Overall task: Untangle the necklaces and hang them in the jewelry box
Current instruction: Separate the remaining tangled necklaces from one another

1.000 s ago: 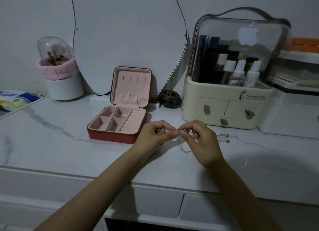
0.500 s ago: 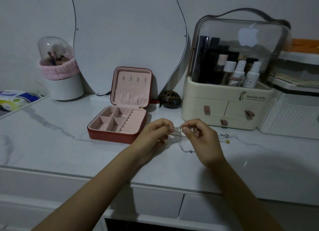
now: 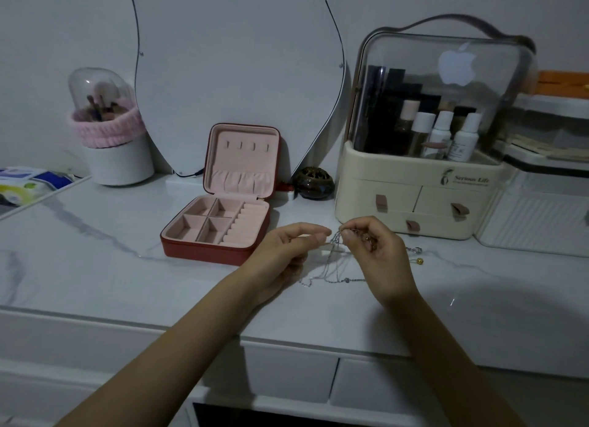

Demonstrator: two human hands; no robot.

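Tangled thin silver chain necklaces [image 3: 334,260] hang in loose strands above the white marble-patterned tabletop [image 3: 95,260], right of the open red jewelry box with pink lining [image 3: 220,229]. Left hand [image 3: 287,254] and right hand [image 3: 376,254] both pinch the knot with curled fingertips.

Marble-look vanity top [image 3: 95,267]: open jewelry box [image 3: 216,232], cosmetic organizer [image 3: 414,200], brush holder [image 3: 116,162], necklace chains [image 3: 331,278].

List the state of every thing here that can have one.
jewelry box: open, lid upright, hooks bare
necklaces: tangled, pinched between both hands, ends trailing on the table
left hand: pinching the chains
right hand: pinching the chains
cosmetic organizer: cover and drawers closed
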